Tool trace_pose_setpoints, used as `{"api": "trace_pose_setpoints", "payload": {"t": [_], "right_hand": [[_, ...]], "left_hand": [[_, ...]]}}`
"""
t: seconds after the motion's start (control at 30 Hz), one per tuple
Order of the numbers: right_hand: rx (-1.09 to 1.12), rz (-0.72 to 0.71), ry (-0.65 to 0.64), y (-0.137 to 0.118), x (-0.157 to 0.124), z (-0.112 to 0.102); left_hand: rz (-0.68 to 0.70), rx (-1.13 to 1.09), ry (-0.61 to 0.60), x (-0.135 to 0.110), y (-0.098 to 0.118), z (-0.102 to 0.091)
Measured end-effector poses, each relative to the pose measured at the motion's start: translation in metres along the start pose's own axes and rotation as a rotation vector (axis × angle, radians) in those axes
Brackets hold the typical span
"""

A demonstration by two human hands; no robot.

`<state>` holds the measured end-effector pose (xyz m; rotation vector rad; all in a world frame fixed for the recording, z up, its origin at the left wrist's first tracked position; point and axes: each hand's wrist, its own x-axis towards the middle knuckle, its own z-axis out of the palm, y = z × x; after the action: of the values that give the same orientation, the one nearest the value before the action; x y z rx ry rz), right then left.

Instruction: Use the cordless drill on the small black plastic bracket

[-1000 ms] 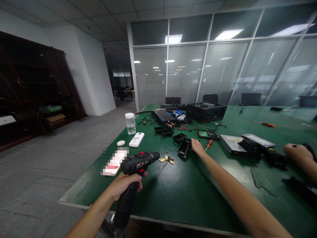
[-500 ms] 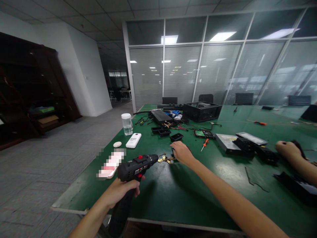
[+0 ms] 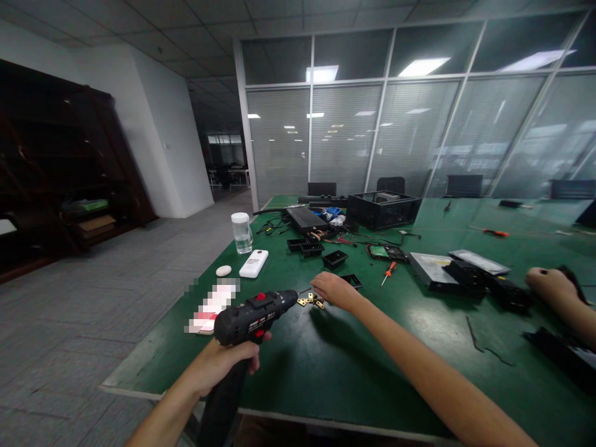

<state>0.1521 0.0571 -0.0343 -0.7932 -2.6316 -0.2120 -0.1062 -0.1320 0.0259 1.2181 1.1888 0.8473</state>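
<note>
My left hand (image 3: 239,355) is wrapped round the grip of a black cordless drill (image 3: 254,318) with red buttons. Its thin bit points right, over the green table. At the tip of the bit is my right hand (image 3: 333,290), fingers bent and drawn together; whatever they pinch is hidden. Several small brass-coloured metal pieces (image 3: 310,300) lie in a little heap just below these fingers. Behind my right wrist sits a small black plastic tray (image 3: 354,281), partly covered by it. Another black tray (image 3: 334,259) stands farther back, beside two more.
An orange-handled screwdriver (image 3: 388,273) and a green circuit board (image 3: 382,251) lie to the right. Metal drives (image 3: 431,271) are near a co-worker's hand (image 3: 552,285). At left stand a water bottle (image 3: 242,234) and a white power bank (image 3: 254,264); a black case (image 3: 384,210) is behind.
My right hand has moved left and slightly nearer, up to the drill bit's tip, uncovering the black tray behind it. The drill stays nearly in place, and the view has shifted slightly.
</note>
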Motion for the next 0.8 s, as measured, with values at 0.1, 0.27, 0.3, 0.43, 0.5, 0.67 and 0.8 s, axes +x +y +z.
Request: {"api": "trace_pose_setpoints", "payload": {"t": [0.1,0.27,0.3,0.43,0.5,0.67,0.8], "right_hand": [[-0.031,0.013,-0.007,0.009,-0.001,0.002],[-0.042,0.038,-0.037,0.019,0.0,0.006],[-0.038,0.038,-0.041,0.02,-0.001,0.006],[-0.028,0.048,-0.025,0.024,-0.004,0.003],[-0.035,0.056,-0.038,0.026,-0.008,-0.001],[-0.096,0.041,-0.148,0.021,-0.021,-0.007],[-0.204,0.067,-0.164,0.013,-0.025,-0.003]], "left_hand": [[0.014,-0.005,0.002,-0.002,-0.005,-0.005],[0.017,-0.017,0.016,-0.004,-0.013,-0.009],[0.014,-0.02,0.019,-0.005,-0.013,-0.009],[0.002,-0.038,0.037,-0.006,-0.012,-0.008],[-0.009,-0.047,0.04,-0.006,-0.01,-0.008],[-0.013,-0.031,0.053,-0.004,-0.008,-0.009],[-0.029,-0.032,0.056,0.0,-0.009,-0.008]]}}
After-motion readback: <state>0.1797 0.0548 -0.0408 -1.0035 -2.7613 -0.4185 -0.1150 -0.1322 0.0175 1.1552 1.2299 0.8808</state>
